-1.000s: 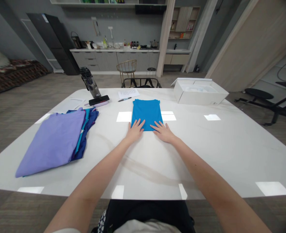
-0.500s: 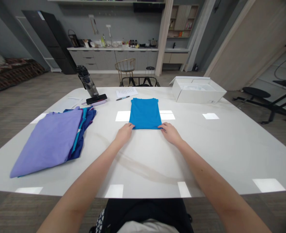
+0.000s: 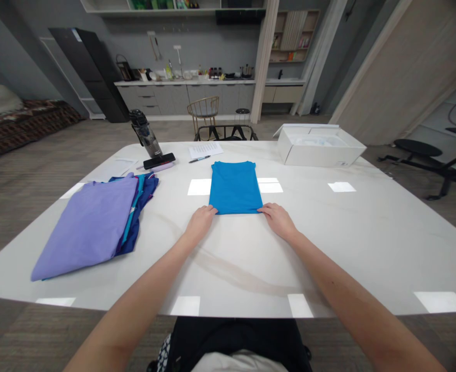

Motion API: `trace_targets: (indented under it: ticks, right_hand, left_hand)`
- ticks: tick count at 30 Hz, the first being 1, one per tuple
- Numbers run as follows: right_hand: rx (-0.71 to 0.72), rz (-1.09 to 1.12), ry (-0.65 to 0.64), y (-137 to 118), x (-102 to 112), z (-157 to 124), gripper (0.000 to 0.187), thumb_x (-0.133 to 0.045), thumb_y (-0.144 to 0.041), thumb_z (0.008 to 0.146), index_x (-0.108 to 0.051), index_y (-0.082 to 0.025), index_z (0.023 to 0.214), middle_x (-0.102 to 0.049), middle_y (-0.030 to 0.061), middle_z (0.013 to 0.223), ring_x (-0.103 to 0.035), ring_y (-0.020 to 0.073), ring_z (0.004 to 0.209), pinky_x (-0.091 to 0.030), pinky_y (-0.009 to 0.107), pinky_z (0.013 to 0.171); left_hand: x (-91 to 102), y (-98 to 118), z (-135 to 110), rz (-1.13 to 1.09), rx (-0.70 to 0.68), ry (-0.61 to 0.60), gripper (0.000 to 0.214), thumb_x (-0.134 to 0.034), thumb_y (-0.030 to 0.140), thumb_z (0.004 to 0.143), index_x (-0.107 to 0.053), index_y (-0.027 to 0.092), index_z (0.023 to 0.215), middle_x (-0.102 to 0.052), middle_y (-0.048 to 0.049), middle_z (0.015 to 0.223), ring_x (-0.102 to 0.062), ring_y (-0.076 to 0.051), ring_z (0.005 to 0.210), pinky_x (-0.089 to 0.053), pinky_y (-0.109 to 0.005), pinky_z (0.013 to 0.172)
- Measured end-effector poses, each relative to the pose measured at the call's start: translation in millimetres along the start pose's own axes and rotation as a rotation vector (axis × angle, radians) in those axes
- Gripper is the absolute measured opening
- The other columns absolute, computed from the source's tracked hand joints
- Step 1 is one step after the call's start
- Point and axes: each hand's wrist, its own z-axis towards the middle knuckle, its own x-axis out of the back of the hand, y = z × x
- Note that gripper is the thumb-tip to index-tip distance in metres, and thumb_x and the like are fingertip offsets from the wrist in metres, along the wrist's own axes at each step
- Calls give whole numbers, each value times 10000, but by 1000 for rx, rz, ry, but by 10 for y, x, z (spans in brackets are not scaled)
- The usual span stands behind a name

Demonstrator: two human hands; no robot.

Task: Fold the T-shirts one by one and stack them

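Observation:
A folded bright blue T-shirt (image 3: 234, 187) lies flat on the white marble-look table (image 3: 367, 248), its collar end pointing away from me. My left hand (image 3: 200, 223) is at the shirt's near left corner, and my right hand (image 3: 278, 221) is at its near right corner. Both sets of fingertips touch the near edge, and I cannot tell if they grip the cloth. To the left lies a folded lilac garment (image 3: 84, 227) on top of a navy and teal garment (image 3: 137, 204), which it partly hides.
Beyond the shirt are a sheet of paper (image 3: 205, 150) with a pen (image 3: 199, 159), a black phone (image 3: 158, 160) and a water bottle (image 3: 144, 135). An open white box (image 3: 318, 152) stands at the far right. Chairs stand beyond the table's far edge.
Both hands have slid off the shirt's top toward me and now sit at its near corners. The shirt has stayed flat, and the view has shifted slightly.

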Motion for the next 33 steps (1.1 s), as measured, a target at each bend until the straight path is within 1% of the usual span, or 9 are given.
trace_targets:
  ticks: [9, 12, 14, 16, 18, 21, 24, 28, 33]
  right_hand:
    - [57, 114, -28, -244, 180, -752, 402, -423, -145, 1008, -785, -275, 1129, -741, 61, 1150, -678, 252, 998, -527, 421, 897]
    - [22, 239, -62, -316, 256, -909, 356, -447, -208, 1019, -784, -287, 1102, -736, 50, 1129, -682, 232, 979, -527, 397, 896]
    - [-61, 334, -79, -341, 285, -916, 311, -476, -298, 1027, -769, -288, 1132, -727, 48, 1101, -681, 207, 892, -534, 360, 836]
    - [-199, 363, -60, -336, 285, -821, 321, -498, -393, 1024, -742, -271, 1193, -720, 52, 1079, -665, 190, 799, -531, 343, 790]
    - [-344, 304, -14, -304, 261, -626, 378, -513, -449, 1014, -708, -230, 1253, -718, 67, 1080, -666, 200, 810, -518, 351, 823]
    - [-497, 162, -3, -248, 214, -214, 461, -526, -491, 1005, -660, -162, 1299, -712, 114, 1129, -675, 262, 1006, -485, 374, 909]
    - [-628, 79, -71, -254, 175, 179, 543, -501, -592, 999, -640, -136, 1257, -696, 173, 1203, -656, 311, 1109, -475, 399, 913]
    - [-653, -11, -114, -373, 105, 424, 492, -495, -562, 1013, -606, -129, 1218, -681, 225, 1236, -636, 338, 1155, -465, 438, 927]
    - [-606, -107, -74, -494, 20, 357, 388, -391, -459, 1064, -612, -148, 1133, -705, 225, 1164, -654, 333, 1106, -487, 429, 886]
  left_hand:
    - [119, 325, -782, -74, -47, -66, 356, -464, 5, 923, -690, 220, 1094, -697, -66, 1077, -628, -227, 954, -494, -364, 887]
    - [207, 389, -946, -89, -72, -64, 366, -461, 22, 921, -697, 229, 1109, -703, -61, 1071, -633, -236, 972, -497, -386, 871]
    - [257, 405, -967, -115, -67, -32, 306, -475, 111, 963, -696, 236, 1132, -706, -57, 1081, -644, -243, 993, -500, -415, 887]
    - [283, 397, -892, -156, -46, 15, 272, -466, 222, 1011, -689, 241, 1165, -705, -60, 1126, -657, -243, 1016, -508, -434, 910]
    - [280, 372, -725, -190, -24, 65, 296, -443, 295, 1038, -677, 240, 1211, -689, -72, 1217, -662, -243, 1065, -517, -436, 948]
    - [234, 344, -369, -220, -1, 112, 351, -423, 350, 1054, -661, 224, 1279, -634, -93, 1374, -643, -248, 1181, -501, -422, 1048]
    - [169, 384, -45, -219, 7, 124, 418, -394, 398, 1066, -635, 207, 1349, -561, -99, 1503, -554, -248, 1348, -405, -425, 1179]
    - [61, 521, 123, -196, -34, 29, 578, -389, 571, 1039, -517, 247, 1499, -416, -76, 1636, -343, -290, 1527, -197, -567, 1273]
    - [-63, 602, 95, -172, -42, -39, 656, -316, 619, 1038, -384, 277, 1593, -324, -61, 1681, -250, -288, 1570, -140, -592, 1277]
